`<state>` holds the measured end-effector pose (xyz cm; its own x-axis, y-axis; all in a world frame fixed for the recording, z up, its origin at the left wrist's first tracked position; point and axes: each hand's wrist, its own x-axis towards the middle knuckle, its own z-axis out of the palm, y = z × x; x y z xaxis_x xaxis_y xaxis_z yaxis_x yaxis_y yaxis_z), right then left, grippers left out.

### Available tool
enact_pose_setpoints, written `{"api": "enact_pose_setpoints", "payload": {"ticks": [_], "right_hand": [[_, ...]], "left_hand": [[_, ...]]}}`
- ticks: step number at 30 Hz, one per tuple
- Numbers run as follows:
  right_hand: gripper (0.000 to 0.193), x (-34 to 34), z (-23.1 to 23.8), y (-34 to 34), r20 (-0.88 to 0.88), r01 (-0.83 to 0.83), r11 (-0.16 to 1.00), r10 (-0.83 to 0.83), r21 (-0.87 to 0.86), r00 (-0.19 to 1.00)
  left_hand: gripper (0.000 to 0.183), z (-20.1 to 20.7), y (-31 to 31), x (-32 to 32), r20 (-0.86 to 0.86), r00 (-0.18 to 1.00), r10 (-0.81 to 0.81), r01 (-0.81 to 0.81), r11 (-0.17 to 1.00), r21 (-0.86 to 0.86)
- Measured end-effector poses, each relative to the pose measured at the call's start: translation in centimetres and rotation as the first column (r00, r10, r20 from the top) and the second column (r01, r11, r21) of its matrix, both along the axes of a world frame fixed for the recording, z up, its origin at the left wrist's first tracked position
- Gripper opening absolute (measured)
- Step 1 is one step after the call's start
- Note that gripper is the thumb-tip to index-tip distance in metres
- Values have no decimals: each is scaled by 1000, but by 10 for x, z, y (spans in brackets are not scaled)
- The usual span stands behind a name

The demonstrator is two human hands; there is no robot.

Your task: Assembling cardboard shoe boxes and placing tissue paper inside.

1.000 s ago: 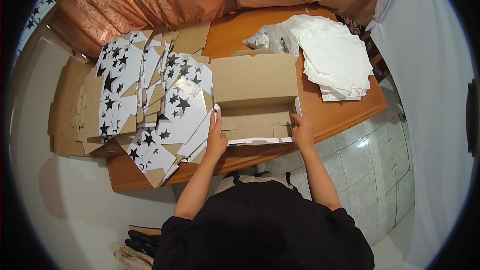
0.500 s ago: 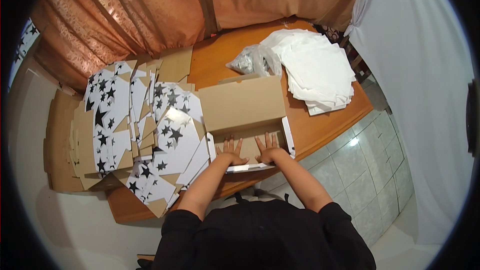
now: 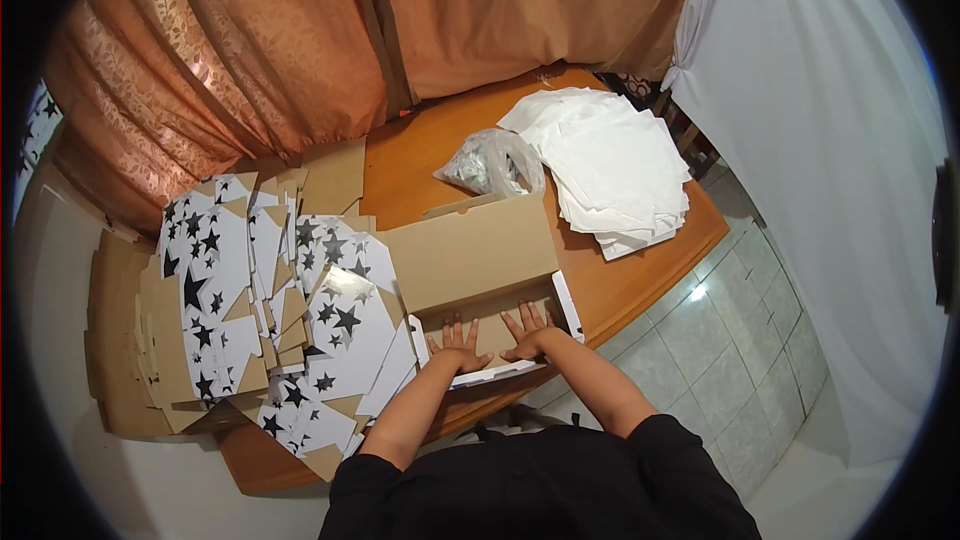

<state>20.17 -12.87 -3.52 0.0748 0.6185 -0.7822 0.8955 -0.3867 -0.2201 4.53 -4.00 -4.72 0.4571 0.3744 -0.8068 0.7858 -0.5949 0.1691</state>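
A cardboard box (image 3: 470, 252), brown inside and white outside, stands at the front of the wooden table with its lid raised toward the back. Inside it, my left hand (image 3: 459, 347) lies with fingers spread on the bottom, near the left front. My right hand (image 3: 527, 332) rests beside it, also flat with fingers apart. Both wrists cross the front wall of the box. Neither hand holds anything. Flat box blanks (image 3: 345, 315), white with black stars, lie in overlapping piles just left of the box.
Behind the box sits a clear plastic bag (image 3: 490, 162) with silvery contents. A stack of white sheets (image 3: 615, 170) covers the table's back right. Orange curtains (image 3: 250, 40) hang behind the wooden table (image 3: 640, 290); a white cloth (image 3: 800, 140) hangs at right.
The whole scene sits lower in the picture, as the view has tilted up. My hands stay flat inside the box, with little visible shift against it.
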Motion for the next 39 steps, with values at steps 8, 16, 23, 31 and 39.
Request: {"api": "enact_pose_setpoints", "payload": {"ticks": [8,16,23,31,39], "right_hand": [[113,21,19,15,-58,-102,993,99,-55,993],[63,81,66,53,-418,-184,964,250,192,873],[37,224,93,41,-636,595,555,-146,581,758],[32,287,-1,20,236,-26,481,-382,876,894],[10,283,-2,10,44,66,242,-425,968,904]], "left_hand": [[95,-1,1,12,-37,998,55,-54,998,30],[85,-2,32,37,96,993,71,-68,997,-34],[46,123,23,30,805,138,577,-424,769,-478],[35,113,-24,82,759,-97,644,-501,627,-597],[33,140,-27,120,812,-13,583,-481,708,-516]]}}
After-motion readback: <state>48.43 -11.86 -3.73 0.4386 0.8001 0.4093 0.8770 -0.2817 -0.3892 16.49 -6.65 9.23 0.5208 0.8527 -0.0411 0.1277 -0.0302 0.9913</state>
